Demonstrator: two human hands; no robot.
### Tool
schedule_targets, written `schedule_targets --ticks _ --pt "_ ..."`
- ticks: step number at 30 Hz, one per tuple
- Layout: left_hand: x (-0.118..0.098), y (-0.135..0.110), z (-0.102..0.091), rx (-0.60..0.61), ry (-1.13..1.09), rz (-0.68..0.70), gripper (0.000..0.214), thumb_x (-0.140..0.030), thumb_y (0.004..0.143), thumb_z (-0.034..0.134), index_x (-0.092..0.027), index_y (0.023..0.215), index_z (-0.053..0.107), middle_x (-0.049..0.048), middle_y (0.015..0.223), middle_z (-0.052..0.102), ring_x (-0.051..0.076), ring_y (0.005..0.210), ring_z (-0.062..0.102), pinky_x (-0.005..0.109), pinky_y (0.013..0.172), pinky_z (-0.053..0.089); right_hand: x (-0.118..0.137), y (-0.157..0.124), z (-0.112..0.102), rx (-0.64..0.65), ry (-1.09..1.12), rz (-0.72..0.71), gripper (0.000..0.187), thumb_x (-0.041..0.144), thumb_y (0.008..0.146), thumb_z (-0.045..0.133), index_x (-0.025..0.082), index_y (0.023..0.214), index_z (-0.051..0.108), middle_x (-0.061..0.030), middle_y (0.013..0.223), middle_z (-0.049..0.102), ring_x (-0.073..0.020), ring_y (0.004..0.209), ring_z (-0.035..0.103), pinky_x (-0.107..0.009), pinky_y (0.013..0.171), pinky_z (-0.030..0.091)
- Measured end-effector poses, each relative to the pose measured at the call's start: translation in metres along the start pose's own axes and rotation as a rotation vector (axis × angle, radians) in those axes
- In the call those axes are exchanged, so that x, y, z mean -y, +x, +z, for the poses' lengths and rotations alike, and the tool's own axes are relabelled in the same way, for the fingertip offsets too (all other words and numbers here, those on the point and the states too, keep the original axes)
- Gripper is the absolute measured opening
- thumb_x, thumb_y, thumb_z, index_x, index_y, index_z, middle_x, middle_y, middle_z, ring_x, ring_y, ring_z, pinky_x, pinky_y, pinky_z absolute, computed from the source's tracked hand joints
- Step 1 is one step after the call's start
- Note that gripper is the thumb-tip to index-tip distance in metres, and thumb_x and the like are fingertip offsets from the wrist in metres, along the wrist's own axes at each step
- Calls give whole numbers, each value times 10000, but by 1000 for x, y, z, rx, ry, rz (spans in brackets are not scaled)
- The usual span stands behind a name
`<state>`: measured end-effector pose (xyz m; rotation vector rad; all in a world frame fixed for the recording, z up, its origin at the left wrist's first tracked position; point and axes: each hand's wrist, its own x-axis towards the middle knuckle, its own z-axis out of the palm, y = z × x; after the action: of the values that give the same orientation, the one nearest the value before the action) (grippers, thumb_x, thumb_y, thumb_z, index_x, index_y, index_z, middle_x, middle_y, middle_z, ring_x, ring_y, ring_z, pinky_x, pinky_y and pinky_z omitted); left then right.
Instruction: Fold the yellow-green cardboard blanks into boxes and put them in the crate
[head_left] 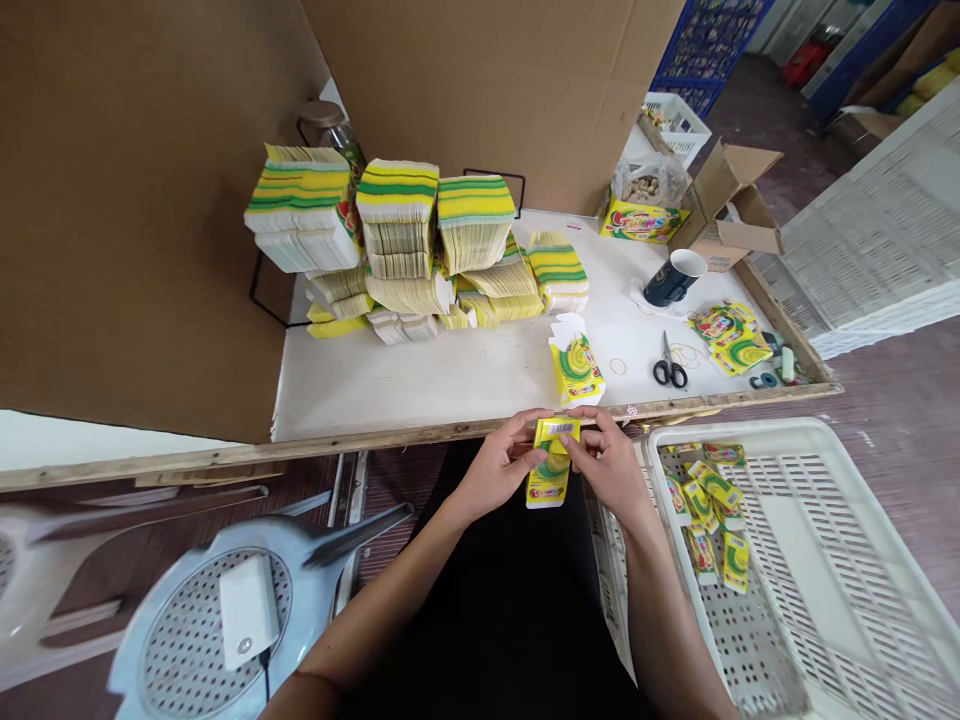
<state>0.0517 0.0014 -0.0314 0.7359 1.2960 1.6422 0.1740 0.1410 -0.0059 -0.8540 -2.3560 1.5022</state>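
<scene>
My left hand [499,468] and my right hand [611,465] both grip one small yellow-and-green carton [551,465] just in front of the table's near edge, above my lap. Its barcode flap faces up between my fingertips. Right behind it on the white table [420,385] stands a small pile of flat cartons [576,362]. Large stacks of flat yellow-green carton blanks [409,245] fill the back left of the table.
A white plastic crate [810,560] at my right holds several folded cartons [709,510]. Scissors [669,362], rubber bands, a dark mug [675,277], more flat cartons [731,335] and a cardboard box [724,205] lie at the table's right. Cardboard walls stand behind; a fan lies lower left.
</scene>
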Motion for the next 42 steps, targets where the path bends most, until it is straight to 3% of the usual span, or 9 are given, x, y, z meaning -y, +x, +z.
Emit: schedule_targets --ticks 6,15,23,27,29,31,35,39,42 --pt "-5 1 0 -3 -41 -18 607 -358 826 710 -203 1374 499 113 1150 715 234 1006 698 315 866 548 -1 2 5 -12 -27 -25 355 367 827 657 223 1122 522 65 599 595 -139 489 472 -257 521 353" --pt "-7 4 -1 -27 -80 -30 587 -321 781 760 -176 1300 529 102 1071 734 210 917 712 273 776 547 -4 2 3 -69 -76 -52 400 440 835 678 224 1156 576 92 509 464 -130 461 405 -265 530 350" --pt "-3 8 15 -114 -28 -8 491 -358 758 776 -168 1172 593 87 1029 738 188 814 705 280 735 553 -6 0 11 -242 128 -156 231 413 897 615 214 1013 625 -28 845 615 -159 689 512 -283 622 427" --pt "-3 11 21 -28 50 96 599 -348 845 693 -240 1390 469 113 1341 613 233 1158 636 358 1011 495 -4 -20 -24 -503 -124 -226 222 406 881 647 211 986 658 -34 815 591 -170 674 456 -314 653 403" --pt "-2 12 18 -39 99 137 690 -345 848 692 -268 1460 383 115 1422 543 241 1271 565 396 1120 409 -5 -29 -53 -779 -399 -210 261 438 859 674 198 963 680 -75 877 603 -228 818 499 -370 765 404" --pt "1 14 15 -91 131 133 672 -361 850 688 -254 1448 400 126 1397 559 248 1266 567 423 1132 392 -8 -29 -74 -924 -612 -186 351 507 826 693 183 961 690 -118 940 611 -305 994 501 -448 892 369" --pt "5 16 14 -83 157 97 547 -378 858 676 -208 1350 511 130 1268 646 232 1155 628 420 1073 448 -26 12 -63 -789 -635 -231 445 573 875 589 164 1030 674 -142 1033 642 -311 1048 526 -470 969 341" --pt "3 10 11 -76 192 99 502 -360 859 675 -182 1309 540 131 1224 670 211 1111 646 398 1058 460 -50 70 -14 -620 -581 -19 581 575 846 598 108 1190 633 -211 1167 609 -344 1077 484 -483 952 330" --pt "1 4 -2 -173 218 74 481 -354 862 669 -183 1293 546 130 1201 677 209 1080 658 395 1034 471 -58 88 8 -555 -559 90 566 551 828 623 116 1190 642 -217 1181 598 -367 1077 450 -489 926 319"
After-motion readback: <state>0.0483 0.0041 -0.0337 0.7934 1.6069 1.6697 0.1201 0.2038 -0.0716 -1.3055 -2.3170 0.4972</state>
